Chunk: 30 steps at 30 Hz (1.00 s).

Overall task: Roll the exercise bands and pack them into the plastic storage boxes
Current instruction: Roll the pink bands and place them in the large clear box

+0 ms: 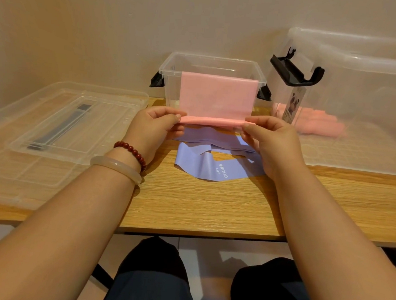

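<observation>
The left grip [157,125] and right grip [267,141] pinch the rolled end of a pink band [216,97] draped over the rim of the clear box [172,86]; a purple band [205,164] lies on the desk [188,201].

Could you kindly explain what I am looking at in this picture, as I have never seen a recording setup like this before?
There is no machine here. A person wears one wide-angle camera on the head, looking forward and down, so you see their own arms and hands. The left hand and right hand each pinch one end of the rolled near edge of a pink band. The far part of that band hangs over the front rim of a small clear box. On the wooden table below the hands lie purple bands. A clear lid rests at the left. At the right is a large clear box, with pink rolls showing through its wall.
</observation>
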### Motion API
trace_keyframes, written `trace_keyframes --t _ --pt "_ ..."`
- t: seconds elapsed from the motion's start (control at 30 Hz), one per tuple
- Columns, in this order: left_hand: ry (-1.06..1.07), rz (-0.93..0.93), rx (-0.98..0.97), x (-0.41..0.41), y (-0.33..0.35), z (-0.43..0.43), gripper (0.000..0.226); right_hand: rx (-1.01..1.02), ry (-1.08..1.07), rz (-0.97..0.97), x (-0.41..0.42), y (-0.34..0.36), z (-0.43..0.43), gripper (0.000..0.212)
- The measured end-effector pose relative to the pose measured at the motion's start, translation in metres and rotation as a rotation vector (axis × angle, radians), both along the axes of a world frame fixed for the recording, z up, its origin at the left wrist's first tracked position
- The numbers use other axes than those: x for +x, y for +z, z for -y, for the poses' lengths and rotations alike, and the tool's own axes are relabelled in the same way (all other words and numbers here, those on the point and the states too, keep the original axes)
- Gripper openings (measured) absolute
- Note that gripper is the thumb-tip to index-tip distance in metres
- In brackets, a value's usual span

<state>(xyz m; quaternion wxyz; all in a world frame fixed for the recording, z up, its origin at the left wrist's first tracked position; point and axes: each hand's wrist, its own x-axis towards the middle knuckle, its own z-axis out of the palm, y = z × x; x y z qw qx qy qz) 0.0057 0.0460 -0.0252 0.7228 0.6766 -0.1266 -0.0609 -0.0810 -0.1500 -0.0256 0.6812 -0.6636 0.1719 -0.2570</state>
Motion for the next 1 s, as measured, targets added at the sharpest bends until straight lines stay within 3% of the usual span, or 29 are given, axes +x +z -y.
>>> trace_keyframes --t 0.23,0.67,0.8,1.0 --pt "-0.002 0.017 -0.003 -0.0022 -0.0006 0.0024 0.012 0.059 -0.036 0.011 0.0008 0.0008 -0.001 0.012" --pt "0.0 0.059 0.013 0.0006 -0.0021 0.0005 0.018 0.023 -0.014 0.058 0.0002 0.0015 -0.0037 0.003" --pt "-0.01 0.041 0.011 -0.0007 -0.0014 -0.0015 0.013 0.029 0.003 0.041 -0.0008 0.0008 -0.0031 0.014" --pt "0.0 0.07 0.036 0.0001 -0.004 0.0004 0.011 0.07 -0.016 0.04 0.0005 0.0009 -0.0037 0.006"
